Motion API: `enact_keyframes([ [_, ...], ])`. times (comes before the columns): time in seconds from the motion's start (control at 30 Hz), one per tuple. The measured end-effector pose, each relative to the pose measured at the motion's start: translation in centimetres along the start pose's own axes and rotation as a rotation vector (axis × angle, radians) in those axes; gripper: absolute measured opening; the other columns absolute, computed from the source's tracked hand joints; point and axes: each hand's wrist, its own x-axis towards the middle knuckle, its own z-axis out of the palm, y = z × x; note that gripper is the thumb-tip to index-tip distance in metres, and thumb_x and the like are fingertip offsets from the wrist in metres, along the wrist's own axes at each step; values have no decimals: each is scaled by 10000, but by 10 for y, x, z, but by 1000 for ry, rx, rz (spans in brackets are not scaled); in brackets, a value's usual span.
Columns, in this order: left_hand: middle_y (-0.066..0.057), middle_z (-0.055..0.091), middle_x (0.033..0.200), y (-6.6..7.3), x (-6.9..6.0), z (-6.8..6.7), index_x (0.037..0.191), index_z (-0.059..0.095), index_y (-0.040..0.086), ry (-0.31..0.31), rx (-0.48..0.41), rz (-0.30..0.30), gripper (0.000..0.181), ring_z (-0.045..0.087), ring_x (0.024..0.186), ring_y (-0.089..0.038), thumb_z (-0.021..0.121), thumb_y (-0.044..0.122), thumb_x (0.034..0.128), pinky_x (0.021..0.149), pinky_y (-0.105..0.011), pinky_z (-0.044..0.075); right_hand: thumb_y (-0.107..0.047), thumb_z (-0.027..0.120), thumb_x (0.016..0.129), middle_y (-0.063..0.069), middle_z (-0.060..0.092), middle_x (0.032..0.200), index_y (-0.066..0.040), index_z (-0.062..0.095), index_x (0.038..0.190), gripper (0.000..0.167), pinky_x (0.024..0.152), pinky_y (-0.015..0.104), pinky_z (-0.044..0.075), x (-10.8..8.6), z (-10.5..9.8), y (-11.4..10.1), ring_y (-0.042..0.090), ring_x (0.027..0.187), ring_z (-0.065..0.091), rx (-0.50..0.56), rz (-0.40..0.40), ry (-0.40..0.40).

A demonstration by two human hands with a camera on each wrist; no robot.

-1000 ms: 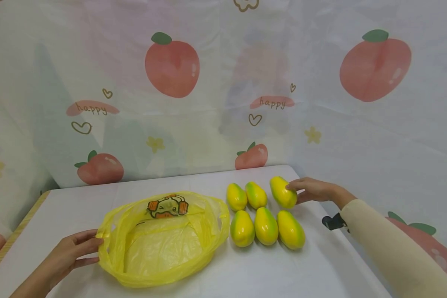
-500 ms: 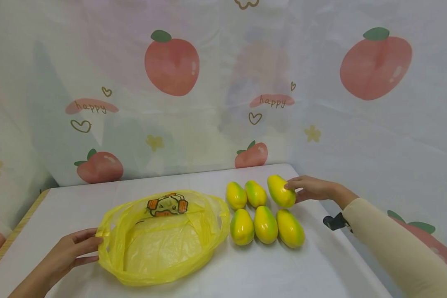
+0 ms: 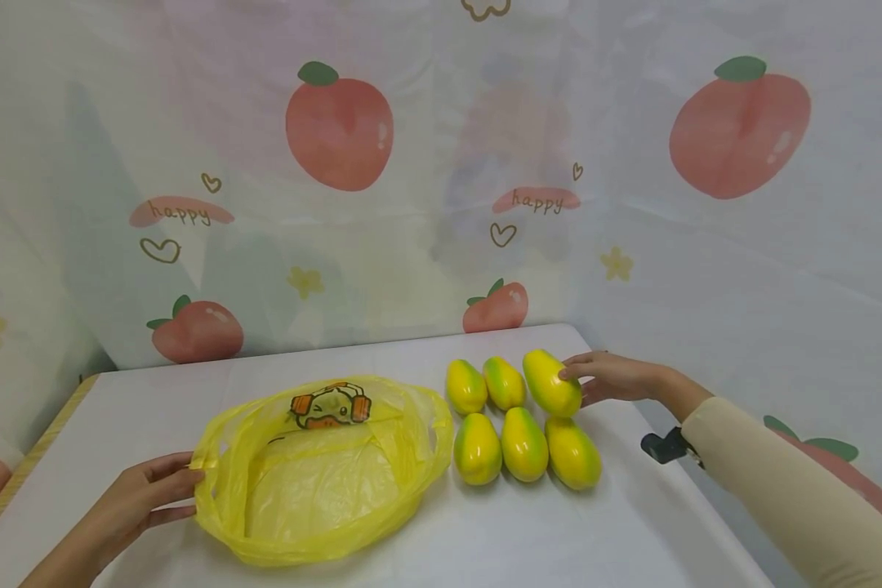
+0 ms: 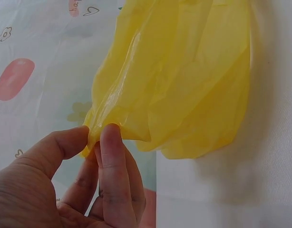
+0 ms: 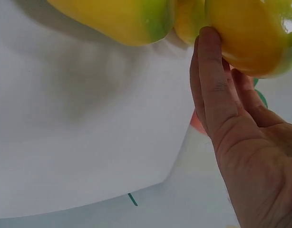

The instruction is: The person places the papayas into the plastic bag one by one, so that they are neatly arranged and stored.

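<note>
A yellow plastic bag (image 3: 316, 523) with a cartoon duck print lies spread on the white table, its mouth open upward. My left hand (image 3: 135, 502) pinches the bag's left edge between thumb and fingers; the left wrist view shows the bag film (image 4: 184, 85) gathered at the fingertips. At the back right, my right hand (image 3: 617, 376) holds a shiny yellow-green papaya (image 3: 551, 382) by its right side, thumb and fingers on it. In the right wrist view the held papaya (image 5: 253, 38) is partly cut off by the frame. Its lower end overlaps the front right papaya (image 3: 573, 453).
Several more papayas stand in two rows right of the bag, such as a back left one (image 3: 466, 386) and a front middle one (image 3: 525, 445). A fruit-print cloth (image 3: 412, 245) hangs behind the table (image 3: 514, 539). The table's wooden edge (image 3: 44, 449) shows at left.
My right hand has moved the held papaya slightly left, and its lower end now covers the top of the front right papaya. The left hand and the bag stay in place.
</note>
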Motion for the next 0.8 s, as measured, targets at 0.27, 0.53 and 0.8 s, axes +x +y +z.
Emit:
enact_keyframes([
  [0.27, -13, 654, 1190, -1, -1, 0, 1474, 264, -136, -10, -3, 15, 774, 674, 985, -122, 635, 314, 965, 855, -377, 600, -377, 483, 1025, 291, 302, 1525, 73, 195, 1518, 727, 1039, 444, 496, -3, 3, -5, 384, 1272, 525, 13, -19, -19],
  [0.53, -48, 638, 1229, -1, -2, 1, 1468, 282, -132, -16, 9, 19, 764, 672, 1005, -144, 637, 319, 964, 860, -381, 598, -363, 480, 1025, 268, 367, 1492, 69, 218, 1515, 704, 1031, 439, 503, -5, 6, -12, 327, 1204, 585, 10, -32, -31],
  [0.8, -19, 653, 1191, 0, -2, 1, 1469, 279, -131, -19, 0, 19, 763, 679, 986, -140, 639, 310, 963, 857, -384, 600, -353, 479, 1025, 247, 415, 1466, 71, 240, 1508, 686, 1028, 443, 505, -8, 9, -20, 320, 1202, 587, 6, -45, -50],
])
